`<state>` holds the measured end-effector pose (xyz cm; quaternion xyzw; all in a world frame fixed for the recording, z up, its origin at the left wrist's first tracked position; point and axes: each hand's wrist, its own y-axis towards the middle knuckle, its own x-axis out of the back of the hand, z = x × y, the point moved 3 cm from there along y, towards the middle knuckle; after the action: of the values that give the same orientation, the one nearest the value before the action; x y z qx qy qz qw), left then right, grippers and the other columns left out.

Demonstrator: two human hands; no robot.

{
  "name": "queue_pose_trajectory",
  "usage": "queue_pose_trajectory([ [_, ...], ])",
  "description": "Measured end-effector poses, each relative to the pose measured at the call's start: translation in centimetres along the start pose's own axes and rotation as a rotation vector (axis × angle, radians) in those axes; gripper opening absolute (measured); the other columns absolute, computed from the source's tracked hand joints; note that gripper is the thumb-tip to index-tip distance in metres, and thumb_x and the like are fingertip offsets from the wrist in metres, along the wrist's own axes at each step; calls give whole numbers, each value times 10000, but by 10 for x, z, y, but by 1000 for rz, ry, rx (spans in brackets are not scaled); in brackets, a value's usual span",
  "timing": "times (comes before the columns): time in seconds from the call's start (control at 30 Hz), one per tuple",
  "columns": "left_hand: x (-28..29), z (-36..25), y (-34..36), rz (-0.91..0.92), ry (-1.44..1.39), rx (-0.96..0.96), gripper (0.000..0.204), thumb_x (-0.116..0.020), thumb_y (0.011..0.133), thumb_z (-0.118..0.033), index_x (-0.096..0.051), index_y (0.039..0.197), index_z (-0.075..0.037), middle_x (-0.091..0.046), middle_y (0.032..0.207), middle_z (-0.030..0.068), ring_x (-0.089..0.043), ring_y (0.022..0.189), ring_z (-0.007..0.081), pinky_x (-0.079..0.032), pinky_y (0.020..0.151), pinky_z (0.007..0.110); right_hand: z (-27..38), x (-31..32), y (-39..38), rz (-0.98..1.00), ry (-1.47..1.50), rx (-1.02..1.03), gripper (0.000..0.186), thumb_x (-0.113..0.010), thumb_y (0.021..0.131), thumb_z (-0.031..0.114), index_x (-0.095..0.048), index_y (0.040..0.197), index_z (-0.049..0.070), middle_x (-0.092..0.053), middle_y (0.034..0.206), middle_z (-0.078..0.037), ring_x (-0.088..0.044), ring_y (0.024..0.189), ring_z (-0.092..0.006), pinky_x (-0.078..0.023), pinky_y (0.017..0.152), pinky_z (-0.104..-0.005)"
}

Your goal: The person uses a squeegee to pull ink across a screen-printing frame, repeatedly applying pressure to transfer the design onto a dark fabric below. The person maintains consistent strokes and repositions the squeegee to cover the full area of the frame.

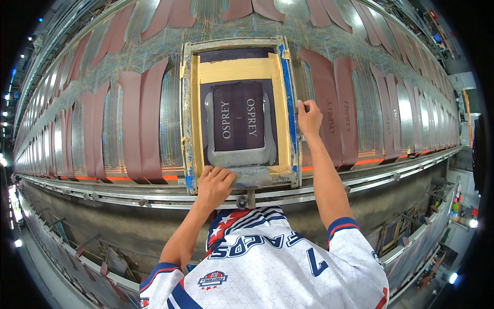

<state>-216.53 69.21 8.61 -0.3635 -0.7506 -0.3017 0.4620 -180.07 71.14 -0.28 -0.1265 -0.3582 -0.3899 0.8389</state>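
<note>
Frame (187, 118), an upright-standing rectangle as seen from above, lies flat on the long table (370, 110), right in front of the person. Its rails are worn and stained, yellow tape (236, 70) lines the inside, and blue tape (287, 98) runs down the right side. Within the tape sits a dark purple panel (239, 139) bearing two rows of pale lettering turned sideways. Grey paste (239, 157) lies along the panel's near edge and up both of its sides.

At the near end of the frame is a grey scraper (252, 176), set crosswise. The left hand (216, 185) is at the scraper's left end, over the frame's near edge; its grip is bent with the fingers side by side, but whether it is clamped on the scraper I cannot tell. The right hand (311, 121) is at the outer side of the frame's right rail, its grip curled; whether it is clamped on the rail cannot be made out.

Brown strips (152, 118) lie in pairs on the table to the left of the frame. More brown strips (321, 92) lie just beside it on the right, with dark lettering near their middle. A metal rail (118, 200) follows the table's near edge, in front of the person's white shirt (288, 252).
</note>
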Motion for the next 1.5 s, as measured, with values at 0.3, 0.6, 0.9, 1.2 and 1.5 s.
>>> queue_pose_trajectory([
  [0.3, -1, 57, 85, -78, 110, -51, 289, -801, 682, -95, -686, 941, -151, -701, 912, 38, -652, 895, 232, -431, 910, 415, 2, 11, 0, -26, 47, -47, 323, -716, 913, 359, -698, 939, 38, -722, 872, -195, -705, 836, -397, -521, 737, -447],
  [0.6, 16, 110, 188, -132, 68, -58, 382, -848, 681, -151, -719, 1035, -93, -704, 983, 65, -648, 938, 292, -465, 826, 441, 0, 14, 5, -24, 114, -30, 309, -711, 919, 315, -691, 904, 7, -684, 784, -188, -666, 718, -335, -502, 691, -403],
  [0.9, -9, 0, -21, -151, 89, 43, 381, -651, 799, -135, -703, 1176, -107, -649, 1072, 11, -589, 909, 205, -439, 807, 385, 47, 25, 6, 33, 53, -27, 268, -700, 913, 289, -699, 890, 22, -716, 857, -185, -719, 843, -357, -527, 752, -433],
  [1.2, 94, 185, -104, 100, 120, 99, 454, -796, 624, -66, -704, 1065, -128, -669, 1047, 19, -626, 1023, 247, -450, 916, 419, 175, -142, -100, 29, 282, 28, 234, -688, 907, 263, -683, 942, 32, -722, 918, -197, -716, 843, -398, -549, 761, -453],
  [1.5, 146, 223, -63, 88, 93, -185, 366, -687, 653, 59, -746, 972, -110, -725, 1050, 4, -638, 1058, 229, -427, 986, 416, 182, -161, -106, 46, 295, -46, 244, -671, 939, 266, -650, 896, 27, -668, 728, -186, -693, 716, -364, -509, 641, -436],
])
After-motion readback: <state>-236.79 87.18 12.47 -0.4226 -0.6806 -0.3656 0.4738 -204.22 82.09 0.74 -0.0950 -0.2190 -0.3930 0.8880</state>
